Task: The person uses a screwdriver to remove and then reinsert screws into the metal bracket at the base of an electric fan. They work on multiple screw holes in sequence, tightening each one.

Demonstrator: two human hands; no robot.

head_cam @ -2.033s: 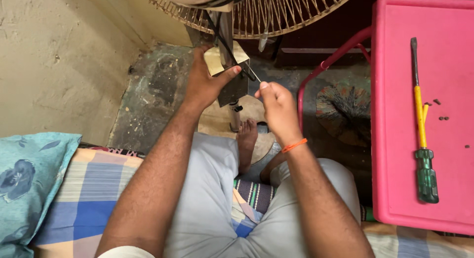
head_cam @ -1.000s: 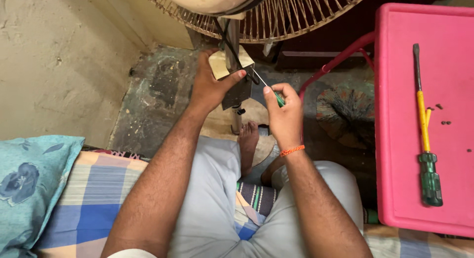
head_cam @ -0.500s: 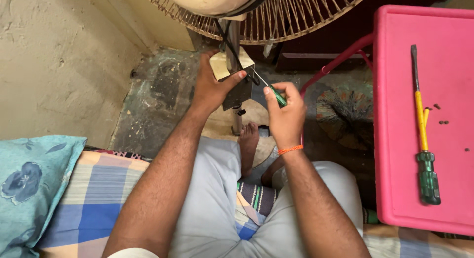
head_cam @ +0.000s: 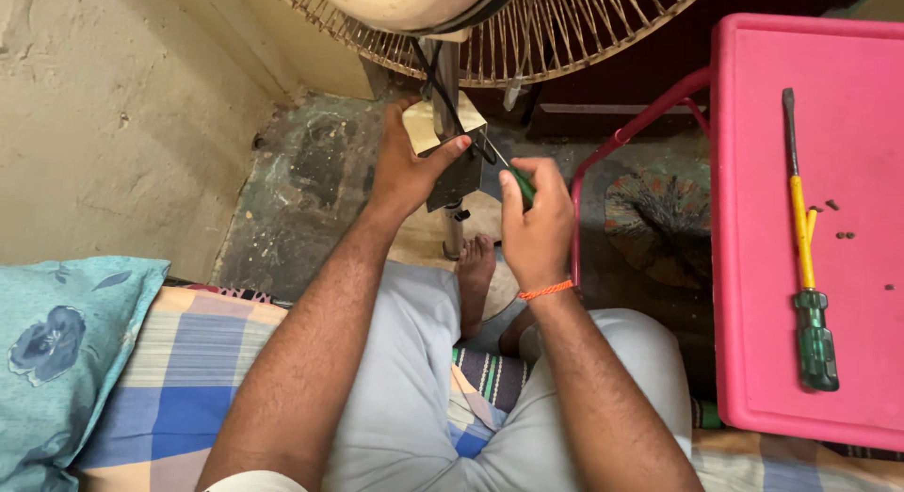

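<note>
Rough plaster wall (head_cam: 113,115) on the left, worn dark floor (head_cam: 301,200) below, and you're sitting on a checked bedsheet (head_cam: 179,370) w/ the pedestal fan (head_cam: 527,31) right in front. Your left hand (head_cam: 407,167) is clamped round the dark control box (head_cam: 457,167) on the fan's pole, thumb pressed across its front edge. Your right hand (head_cam: 535,219) is closed on a small green-handled screwdriver (head_cam: 508,177), shaft angled up-left so the tip meets the box's right side. Can't tell if the tip is seated in a screw head; it's too small to see.

To do this bit well, I'd say: keep the left grip firm so the box doesn't twist, line the shaft straight w/ the screw axis, push in while turning. Slipping looks like the main risk, esp. w/ your thumb so close.

Pink tray table (head_cam: 753,341) at right holds a bigger yellow-and-green screwdriver (head_cam: 805,257) & a few loose screws (head_cam: 843,234), well apart from your hands.
</note>
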